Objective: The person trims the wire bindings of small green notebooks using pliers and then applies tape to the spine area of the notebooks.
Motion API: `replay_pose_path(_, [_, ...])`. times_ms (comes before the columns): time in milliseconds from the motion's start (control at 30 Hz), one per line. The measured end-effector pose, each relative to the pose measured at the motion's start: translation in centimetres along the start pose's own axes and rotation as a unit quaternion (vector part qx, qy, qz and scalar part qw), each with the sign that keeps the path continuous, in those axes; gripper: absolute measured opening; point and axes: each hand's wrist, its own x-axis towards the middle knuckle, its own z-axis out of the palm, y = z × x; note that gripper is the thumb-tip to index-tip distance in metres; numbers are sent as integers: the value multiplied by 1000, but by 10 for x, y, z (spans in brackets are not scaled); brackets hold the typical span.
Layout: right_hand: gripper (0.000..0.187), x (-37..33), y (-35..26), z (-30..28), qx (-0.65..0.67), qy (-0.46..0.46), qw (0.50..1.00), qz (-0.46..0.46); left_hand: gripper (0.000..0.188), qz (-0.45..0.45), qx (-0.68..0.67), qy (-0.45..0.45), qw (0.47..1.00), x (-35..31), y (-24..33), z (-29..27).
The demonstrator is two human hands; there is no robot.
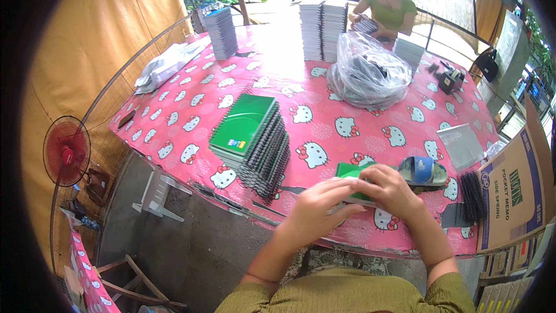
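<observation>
Near the front edge of the pink table, my left hand [317,207] and my right hand [389,190] close together on a small green notebook [348,170]. My fingers cover much of it, and its bound edge is hidden. The left fingers lie along its near side, while the right fingers bend over its top. To the left stands a stack of green-covered spiral notebooks [248,124], their black coils facing right. Just right of my right hand sits a rounded container with a blue band [424,170]. Beyond it is a bunch of black spiral coils [472,197].
A cardboard box [515,185] stands at the right edge, with a clear flat sheet [461,146] nearby. Farther back are a plastic bag [370,75], tall notebook stacks [313,32] and another stack [221,33]. Across the table a person [389,11] holds a notebook bundle.
</observation>
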Motion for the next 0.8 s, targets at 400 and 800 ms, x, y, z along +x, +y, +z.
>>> replay_pose_path(400, [28,218,-1,39,383,215,868,233,70,-102,-177,498,843,-9,-107,-138])
replay_pose_path(800, [31,216,22,115,192,263,942,77,57,-149,124,474,859,4,-112,-111])
